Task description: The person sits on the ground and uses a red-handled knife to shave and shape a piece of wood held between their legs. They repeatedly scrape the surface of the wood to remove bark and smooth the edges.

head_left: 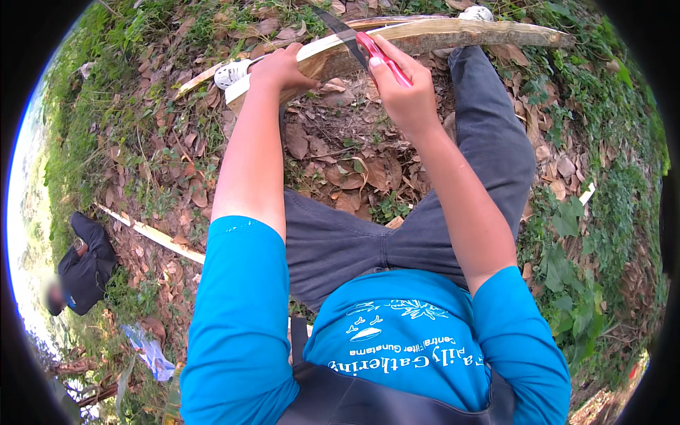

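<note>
A long split piece of pale wood (pixel 425 35), with bark along part of it, lies crosswise in front of me at my feet. My left hand (pixel 283 71) is wrapped over the wood near its left end. My right hand (pixel 407 88) grips the red handle of a knife (pixel 386 57). Its dark blade points up and left and crosses the wood's upper face, just right of my left hand. Whether the edge bites into the wood I cannot tell. Behind this piece runs a thinner strip of wood (pixel 195 81), partly hidden.
My white shoes (pixel 230 74) show beside the wood, and my legs in dark trousers (pixel 492 120) are spread. Dry leaves and green plants cover the ground. At left lie a long pale pole (pixel 159 237) and a plastic bag (pixel 150 354); another person (pixel 88 265) sits beyond.
</note>
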### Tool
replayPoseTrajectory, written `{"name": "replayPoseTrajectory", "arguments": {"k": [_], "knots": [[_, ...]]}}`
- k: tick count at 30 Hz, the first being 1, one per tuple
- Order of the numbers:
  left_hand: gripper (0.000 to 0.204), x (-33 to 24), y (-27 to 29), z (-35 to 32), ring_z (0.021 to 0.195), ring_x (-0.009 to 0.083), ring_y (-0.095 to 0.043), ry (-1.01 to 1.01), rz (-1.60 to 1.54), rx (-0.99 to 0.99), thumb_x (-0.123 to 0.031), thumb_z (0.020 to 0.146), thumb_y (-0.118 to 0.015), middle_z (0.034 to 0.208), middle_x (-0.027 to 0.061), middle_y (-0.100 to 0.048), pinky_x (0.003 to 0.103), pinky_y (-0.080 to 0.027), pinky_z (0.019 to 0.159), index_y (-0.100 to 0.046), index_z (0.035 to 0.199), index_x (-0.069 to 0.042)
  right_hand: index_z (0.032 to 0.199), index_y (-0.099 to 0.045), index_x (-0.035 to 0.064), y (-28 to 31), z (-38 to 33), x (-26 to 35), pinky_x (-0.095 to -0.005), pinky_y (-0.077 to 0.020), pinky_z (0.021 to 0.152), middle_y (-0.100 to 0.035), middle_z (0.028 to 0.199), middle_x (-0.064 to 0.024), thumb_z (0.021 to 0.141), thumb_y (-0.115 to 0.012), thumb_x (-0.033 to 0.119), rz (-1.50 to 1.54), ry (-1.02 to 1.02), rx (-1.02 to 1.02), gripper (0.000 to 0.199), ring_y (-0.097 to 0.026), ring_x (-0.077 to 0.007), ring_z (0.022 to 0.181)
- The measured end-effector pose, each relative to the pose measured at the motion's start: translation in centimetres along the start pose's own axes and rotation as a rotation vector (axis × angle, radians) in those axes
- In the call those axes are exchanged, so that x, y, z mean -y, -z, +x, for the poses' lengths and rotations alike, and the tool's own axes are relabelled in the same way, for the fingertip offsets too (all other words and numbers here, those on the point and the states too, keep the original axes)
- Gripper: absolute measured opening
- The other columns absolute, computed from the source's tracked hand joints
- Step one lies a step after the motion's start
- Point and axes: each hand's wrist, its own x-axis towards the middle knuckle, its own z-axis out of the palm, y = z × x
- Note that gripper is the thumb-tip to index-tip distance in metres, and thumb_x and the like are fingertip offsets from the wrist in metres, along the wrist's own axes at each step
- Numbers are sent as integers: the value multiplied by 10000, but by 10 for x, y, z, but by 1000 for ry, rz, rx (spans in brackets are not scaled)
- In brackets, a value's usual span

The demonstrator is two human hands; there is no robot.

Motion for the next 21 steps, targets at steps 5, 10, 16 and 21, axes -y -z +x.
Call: {"name": "replayPoseTrajectory", "arguments": {"k": [5, 10, 16, 21], "knots": [[1075, 11, 13, 3, 1312, 300, -655, -11, -5, 26, -686, 626, -901, 1440, 147, -671, 459, -559, 1075, -576, 1507, -163, 1478, -608, -19, -8, 11, -25, -298, -536, 984, -732, 1334, -177, 1015, -669, 171, 14, 23, 38, 505, -701, -154, 1117], [1112, 14, 9, 2, 1313, 300, -649, -3, -31, -134, -739, 617, -889, 1436, 142, -668, 460, -540, 1079, -587, 1487, -116, 1503, -591, 1, -19, 13, -56, -301, -532, 990, -722, 1357, -173, 1019, -665, 168, -38, 167, 7, 518, -701, -167, 1131], [1113, 3, -15, -16, 1286, 310, -594, 23, 166, -386, -704, 609, -920, 1360, 96, -629, 483, -454, 1074, -517, 1489, -155, 1493, -602, 14, -30, 30, -53, -310, -530, 1017, -731, 1321, -184, 1030, -664, 182, 5, 72, 49, 497, -703, -195, 1178], [1107, -7, -11, -13, 1301, 312, -567, 90, 221, -317, -704, 610, -918, 1320, 94, -616, 482, -455, 1070, -505, 1481, -160, 1513, -580, 12, -12, 20, -43, -317, -513, 1049, -701, 1383, -193, 1037, -652, 143, -22, 22, 63, 499, -691, -208, 1214]]}}
